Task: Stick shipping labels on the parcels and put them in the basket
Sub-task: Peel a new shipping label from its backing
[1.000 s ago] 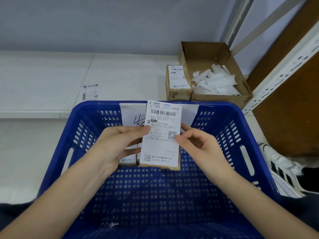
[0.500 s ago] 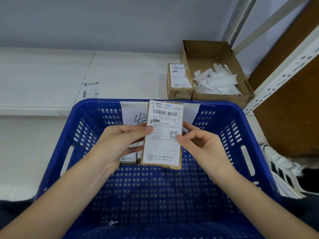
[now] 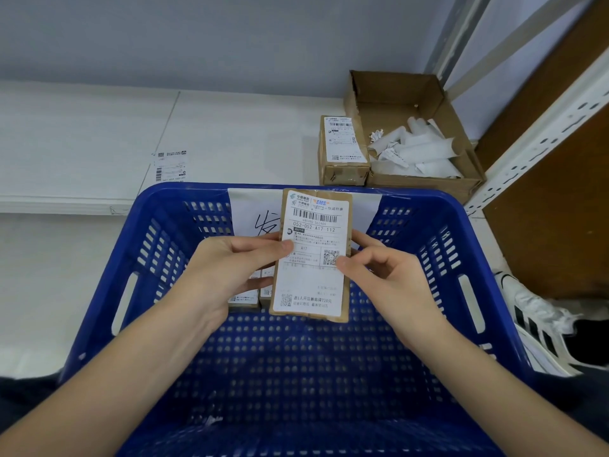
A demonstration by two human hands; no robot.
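Over at 10 o'clock there's a loose shipping label (image 3: 171,166) lying flat on the white bench (image 3: 82,143). Your left hand (image 3: 230,272) grips the left edge of the cardboard parcel (image 3: 311,255), thumb pressed on its EMS label (image 3: 313,252), fingers curled behind. You're holding it above the blue basket (image 3: 428,258), where a couple of labelled parcels (image 3: 253,293) already sit near the far wall. Your right hand (image 3: 392,278) pinches the parcel's right edge, thumb on the label. At 1 o'clock another labelled parcel (image 3: 342,148) stands on the bench, touching an open carton (image 3: 395,90) full of curled backing papers (image 3: 418,150).
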